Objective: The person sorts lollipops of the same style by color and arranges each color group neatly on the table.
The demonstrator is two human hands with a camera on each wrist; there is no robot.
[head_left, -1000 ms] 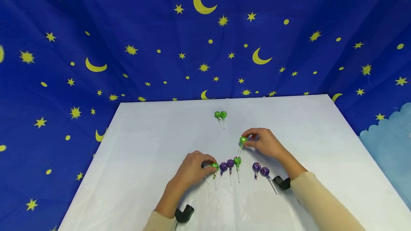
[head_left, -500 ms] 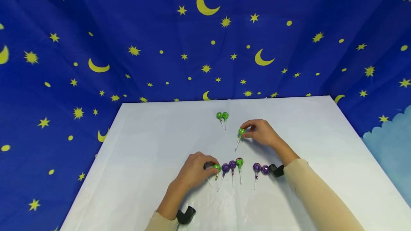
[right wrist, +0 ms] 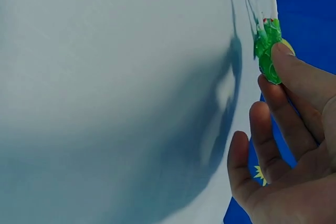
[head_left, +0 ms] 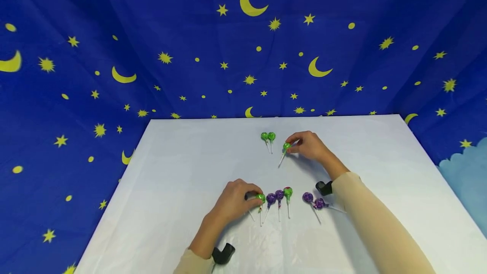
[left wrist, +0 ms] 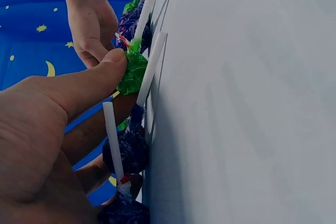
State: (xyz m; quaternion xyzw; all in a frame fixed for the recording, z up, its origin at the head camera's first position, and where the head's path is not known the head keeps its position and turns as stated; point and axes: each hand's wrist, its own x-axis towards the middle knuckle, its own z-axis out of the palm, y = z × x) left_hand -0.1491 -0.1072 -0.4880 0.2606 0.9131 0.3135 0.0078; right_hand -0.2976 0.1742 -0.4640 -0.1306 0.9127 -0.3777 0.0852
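Observation:
My left hand (head_left: 236, 200) pinches the head of a green lollipop (left wrist: 135, 72) between thumb and fingers, at the left end of a row. Beside its curled fingers, the left wrist view shows two purple lollipops (left wrist: 126, 150), mostly hidden by the hand in the head view. Rightward along the row lie a purple lollipop (head_left: 271, 198), another purple lollipop (head_left: 279, 194) and a green lollipop (head_left: 288, 192). Farther back, my right hand (head_left: 311, 145) holds a green lollipop (right wrist: 269, 51) by its head, stick slanting down toward the row. Its other fingers are loosely bent.
Two green lollipops (head_left: 268, 136) lie side by side near the back of the white table (head_left: 190, 155), left of the right hand. Two purple lollipops (head_left: 313, 200) lie right of the row, near the right sleeve (head_left: 373, 219). A blue starry cloth (head_left: 213, 37) hangs behind.
My right hand has carried its green lollipop away from the row, toward the back pair. The two purple lollipops at the right have turned, their sticks pointing more rightward. The left hand keeps its hold.

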